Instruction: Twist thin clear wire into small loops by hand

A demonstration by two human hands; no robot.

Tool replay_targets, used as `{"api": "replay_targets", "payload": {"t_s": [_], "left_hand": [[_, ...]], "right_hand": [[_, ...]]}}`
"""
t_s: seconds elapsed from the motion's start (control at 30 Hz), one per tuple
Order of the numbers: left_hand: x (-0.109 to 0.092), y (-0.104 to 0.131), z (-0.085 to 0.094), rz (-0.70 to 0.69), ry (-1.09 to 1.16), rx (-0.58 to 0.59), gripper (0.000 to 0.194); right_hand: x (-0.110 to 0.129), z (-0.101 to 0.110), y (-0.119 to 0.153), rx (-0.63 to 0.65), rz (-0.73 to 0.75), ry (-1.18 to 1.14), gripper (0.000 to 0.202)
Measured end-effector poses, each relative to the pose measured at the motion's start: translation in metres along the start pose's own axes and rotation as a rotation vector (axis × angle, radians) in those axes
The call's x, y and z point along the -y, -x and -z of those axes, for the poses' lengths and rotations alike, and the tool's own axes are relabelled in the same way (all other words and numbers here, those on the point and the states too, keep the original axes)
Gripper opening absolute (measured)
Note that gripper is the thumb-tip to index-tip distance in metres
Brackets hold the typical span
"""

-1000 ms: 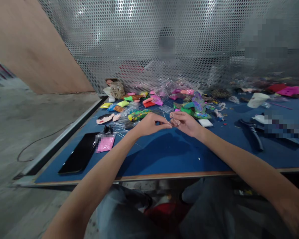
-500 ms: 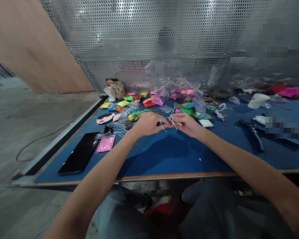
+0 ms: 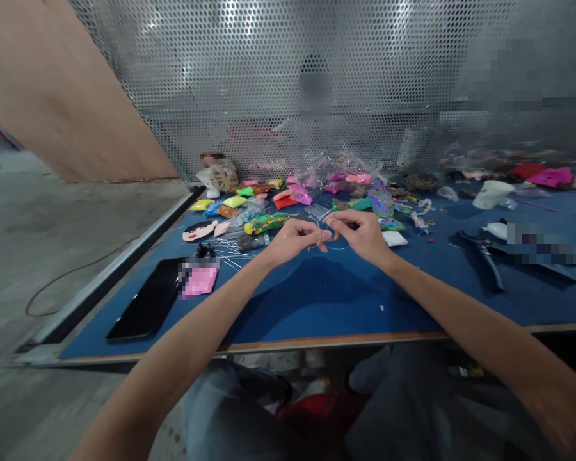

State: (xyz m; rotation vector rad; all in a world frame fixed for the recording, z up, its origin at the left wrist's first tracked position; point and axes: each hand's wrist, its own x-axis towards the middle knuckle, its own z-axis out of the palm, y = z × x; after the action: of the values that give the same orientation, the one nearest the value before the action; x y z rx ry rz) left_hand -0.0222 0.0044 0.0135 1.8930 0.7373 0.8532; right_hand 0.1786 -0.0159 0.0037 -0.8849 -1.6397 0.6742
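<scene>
Above the middle of the blue table, my left hand (image 3: pixel 298 242) and my right hand (image 3: pixel 360 232) almost meet at the fingertips. A thin, pale, shiny wire (image 3: pixel 336 248) is pinched between the fingers of both hands and bends in a curve below them. The fingers partly hide its ends. Behind my left wrist lies a bundle of straight thin wires (image 3: pixel 231 247). A yellow-green patterned packet (image 3: pixel 264 223) is just beyond my left hand. Beside my right wrist sits a small white packet (image 3: pixel 394 239).
A black phone (image 3: pixel 146 299) and a pink packet (image 3: pixel 201 280) lie at the left. Colourful clay packets (image 3: pixel 295 194) are heaped along the back. Dark-handled pliers (image 3: pixel 482 259) and a white cup (image 3: pixel 493 194) stand out at the right. A perforated metal panel (image 3: pixel 269 83) rises behind.
My fingers have shifted on the wire: the left hand has turned, its thumb now stretched toward the right. The wire's loop shows less clearly. The view has swung slightly.
</scene>
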Motion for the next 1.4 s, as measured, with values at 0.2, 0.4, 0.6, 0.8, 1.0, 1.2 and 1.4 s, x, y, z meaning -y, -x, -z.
{"api": "replay_targets", "payload": {"t_s": [0.2,0.4,0.6,0.8,1.0,1.2,1.4], "left_hand": [[0.013,-0.003,-0.002,0.054,0.178,-0.015,0.038],[0.012,-0.005,0.000,-0.024,0.090,-0.012,0.033],[0.015,-0.006,0.016,-0.162,-0.409,-0.234,0.033],[0.023,-0.007,0.033,-0.118,-0.743,-0.428,0.022],[0.011,-0.004,0.028,-0.222,-0.645,-0.678,0.023],[0.000,0.000,-0.006,-0.164,-0.792,-0.400,0.029],[0.001,0.000,-0.009,-0.008,-0.864,-0.313,0.026]], "right_hand": [[-0.001,0.008,0.000,-0.014,0.191,0.214,0.010],[0.002,0.003,0.000,-0.043,0.153,0.167,0.014],[-0.018,0.004,-0.011,-0.080,-0.088,-0.108,0.024],[-0.032,0.008,-0.014,-0.042,-0.129,-0.066,0.029],[-0.034,0.010,-0.012,-0.046,-0.033,0.197,0.031],[-0.036,0.005,-0.010,-0.072,-0.023,0.305,0.030],[-0.026,-0.001,-0.006,0.009,-0.020,0.324,0.029]]}}
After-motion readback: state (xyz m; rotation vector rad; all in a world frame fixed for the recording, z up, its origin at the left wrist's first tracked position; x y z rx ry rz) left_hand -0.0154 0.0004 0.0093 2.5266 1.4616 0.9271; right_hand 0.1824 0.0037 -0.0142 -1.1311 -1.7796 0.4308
